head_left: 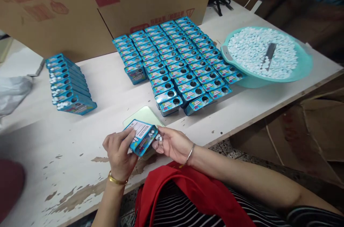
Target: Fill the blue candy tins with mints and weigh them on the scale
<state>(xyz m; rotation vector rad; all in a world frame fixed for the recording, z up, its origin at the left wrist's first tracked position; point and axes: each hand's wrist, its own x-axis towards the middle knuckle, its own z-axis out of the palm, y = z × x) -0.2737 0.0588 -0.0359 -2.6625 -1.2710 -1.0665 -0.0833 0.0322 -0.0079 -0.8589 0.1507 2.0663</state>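
Observation:
My left hand (pixel 119 148) is wrapped round a blue candy tin (pixel 142 135), which is tilted so its round opening faces right. A white label shows on the tin's upper side. At the opening, my right hand (pixel 172 143) is cupped with its palm up, and a few small white candies (pixel 159 138) lie in its curled fingers. More white pieces show at the tin's opening. Partly hidden beneath the tin and my hands is a pale green scale-like plate (pixel 145 112) on the table.
Rows of blue tins (pixel 172 55) stand mid-table. A separate row (pixel 71 83) at left has white candies at its openings. The turquoise basin (pixel 303 66) at right holds white candies and a dark scoop (pixel 271 52). A large cardboard box (pixel 150 1) stands behind.

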